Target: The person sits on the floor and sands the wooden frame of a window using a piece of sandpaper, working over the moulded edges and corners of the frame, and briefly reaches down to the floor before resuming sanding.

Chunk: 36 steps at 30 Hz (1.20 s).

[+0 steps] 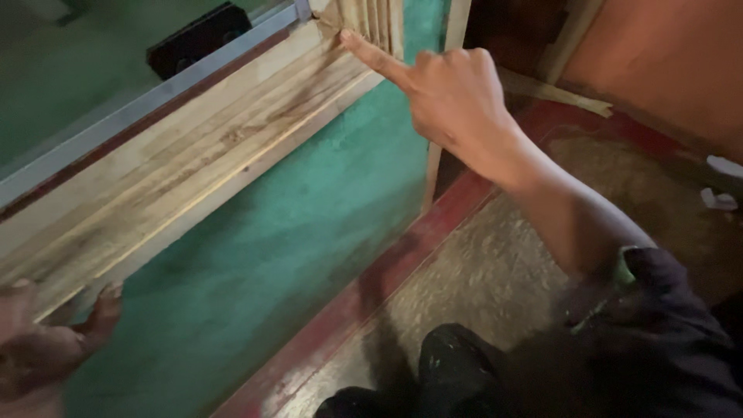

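My right hand point(445, 97) is raised with its index finger stretched out, the fingertip touching the upper corner of a grooved wooden window frame point(193, 166). The other fingers are curled in and hold nothing. My left hand point(54, 340) rests at the lower left, fingers spread against the lower end of the same wooden frame, where it meets the green wall point(279, 232). A metal rail point(147, 104) runs along the frame's upper edge, with glass behind it.
A vertical wooden strip point(433, 174) stands by the wall's corner. Below are a red-painted floor border point(364, 294) and a speckled concrete floor point(495, 271). An orange wall point(665, 62) is at upper right. My dark-clothed knee point(457, 371) is at the bottom.
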### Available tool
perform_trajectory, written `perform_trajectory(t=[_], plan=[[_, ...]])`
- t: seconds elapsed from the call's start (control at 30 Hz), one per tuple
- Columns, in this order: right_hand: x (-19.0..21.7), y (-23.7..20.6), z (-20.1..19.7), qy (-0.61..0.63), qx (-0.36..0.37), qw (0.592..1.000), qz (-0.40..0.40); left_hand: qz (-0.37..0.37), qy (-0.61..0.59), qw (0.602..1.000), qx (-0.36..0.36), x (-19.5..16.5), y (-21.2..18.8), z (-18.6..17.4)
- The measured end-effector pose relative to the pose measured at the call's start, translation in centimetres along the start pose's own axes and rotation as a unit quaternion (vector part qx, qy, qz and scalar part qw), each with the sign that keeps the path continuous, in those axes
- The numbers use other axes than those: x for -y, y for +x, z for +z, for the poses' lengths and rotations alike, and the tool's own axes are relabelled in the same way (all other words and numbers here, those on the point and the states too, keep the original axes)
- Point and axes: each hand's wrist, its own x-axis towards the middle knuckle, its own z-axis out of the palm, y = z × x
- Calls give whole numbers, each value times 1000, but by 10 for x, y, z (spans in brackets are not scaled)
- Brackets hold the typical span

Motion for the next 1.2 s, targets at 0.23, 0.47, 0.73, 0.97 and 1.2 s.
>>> perform_trajectory(t=[0.23, 0.47, 0.73, 0.97, 1.2], plan=[[-8, -8, 5, 45, 71, 995, 51, 2, 7, 1000, -2, 4, 1, -2], [1, -15, 9, 238, 43, 968, 68, 4, 9, 1000, 0, 5, 1, -2], [14, -8, 15, 336, 53, 936, 92, 1, 13, 1000, -1, 6, 0, -3], [31, -4, 16, 367, 60, 923, 100, -3, 14, 1000, 1, 5, 0, -5], [30, -6, 0, 289, 24, 951, 109, -7, 22, 1000, 4, 8, 7, -7]])
